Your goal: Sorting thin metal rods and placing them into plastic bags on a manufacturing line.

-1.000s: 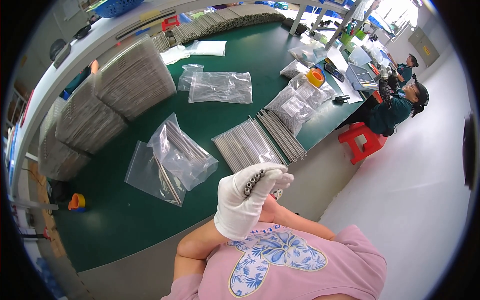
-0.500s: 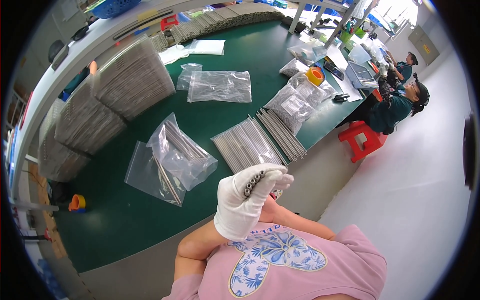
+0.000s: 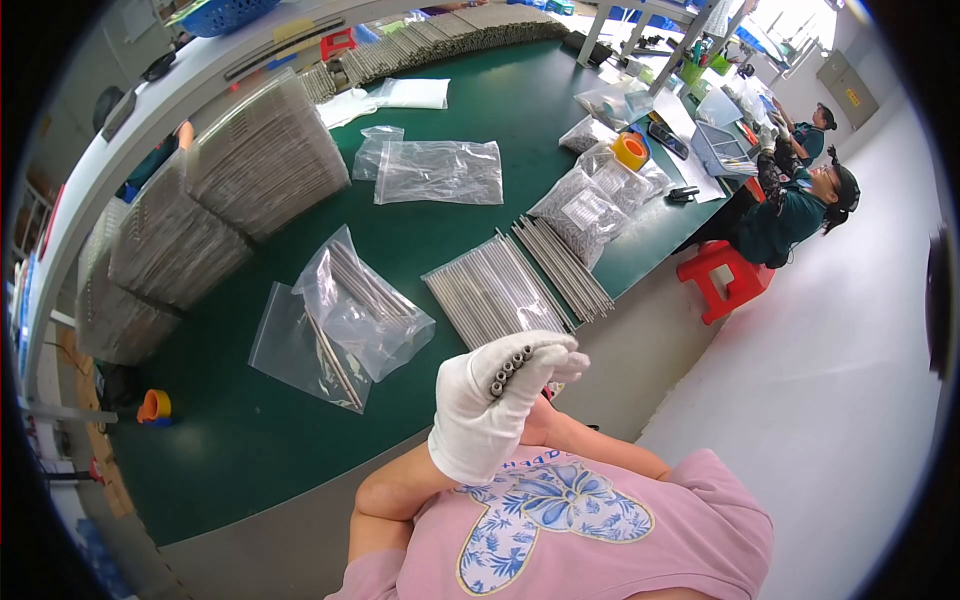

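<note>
My left hand [image 3: 468,415], in a white glove, is closed around several thin metal tubes, whose round open ends [image 3: 508,372] show in a row between thumb and fingers. My right forearm [image 3: 600,445] comes in from the right, and its hand is mostly hidden behind the left one, so its fingers cannot be made out. Just beyond my hands lies a flat clear bag filled with metal tubes [image 3: 492,290]. Beside it is a row of loose metal tubes [image 3: 562,268]. Farther left, an open clear bag [image 3: 375,315] holds some tubes, with a couple more in a second clear bag [image 3: 322,365].
Tall stacks of bagged tubes [image 3: 265,160] line the left of the green table [image 3: 250,470]. Bags of small metal parts [image 3: 580,215] and a yellow tape roll [image 3: 630,150] sit at the right edge. A co-worker [image 3: 790,215] sits beyond, by a red stool [image 3: 725,280].
My gloved left hand has shifted very slightly, still around the tubes. Nothing on the table has visibly moved.
</note>
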The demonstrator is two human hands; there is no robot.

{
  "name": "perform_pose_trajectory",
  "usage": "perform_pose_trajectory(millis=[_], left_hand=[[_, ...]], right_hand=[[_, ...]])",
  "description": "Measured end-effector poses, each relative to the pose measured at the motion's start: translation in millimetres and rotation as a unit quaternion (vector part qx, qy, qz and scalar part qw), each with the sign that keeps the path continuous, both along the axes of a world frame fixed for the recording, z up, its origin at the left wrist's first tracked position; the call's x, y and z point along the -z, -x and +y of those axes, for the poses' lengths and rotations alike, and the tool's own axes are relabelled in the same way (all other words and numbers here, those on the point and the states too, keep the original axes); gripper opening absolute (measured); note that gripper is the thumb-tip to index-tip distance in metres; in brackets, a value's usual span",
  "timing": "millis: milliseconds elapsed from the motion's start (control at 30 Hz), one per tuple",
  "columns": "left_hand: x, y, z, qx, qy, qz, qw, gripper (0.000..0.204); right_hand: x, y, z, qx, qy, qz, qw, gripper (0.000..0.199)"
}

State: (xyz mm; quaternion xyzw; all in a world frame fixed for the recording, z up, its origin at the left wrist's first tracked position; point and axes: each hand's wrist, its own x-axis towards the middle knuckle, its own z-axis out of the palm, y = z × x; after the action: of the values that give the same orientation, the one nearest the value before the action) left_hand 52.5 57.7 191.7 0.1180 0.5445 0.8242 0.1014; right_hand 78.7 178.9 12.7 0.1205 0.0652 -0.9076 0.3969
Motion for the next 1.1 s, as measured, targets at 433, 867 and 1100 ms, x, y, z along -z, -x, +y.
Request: perform_pose_trajectory(millis=[433, 867, 1100], left_hand=[[0.3, 1.4, 0.5, 0.004, -0.009, -0.011, 1.000, 0.019], [2.5, -1.0, -0.2, 0.020, -0.015, -0.026, 0.999, 0.018], [65.4, 20.7, 0.5, -0.077, 0.030, 0.004, 0.997, 0.016]], right_hand=[[-14.8, 0.2, -2.7, 0.001, -0.129, 0.083, 0.988, 0.034], [-21.9, 3.4, -12.9, 0.041, 0.256, 0.085, 0.962, 0.030], [-14.2, 52.5, 39.2, 0.255, -0.579, 0.214, 0.744, 0.007]])
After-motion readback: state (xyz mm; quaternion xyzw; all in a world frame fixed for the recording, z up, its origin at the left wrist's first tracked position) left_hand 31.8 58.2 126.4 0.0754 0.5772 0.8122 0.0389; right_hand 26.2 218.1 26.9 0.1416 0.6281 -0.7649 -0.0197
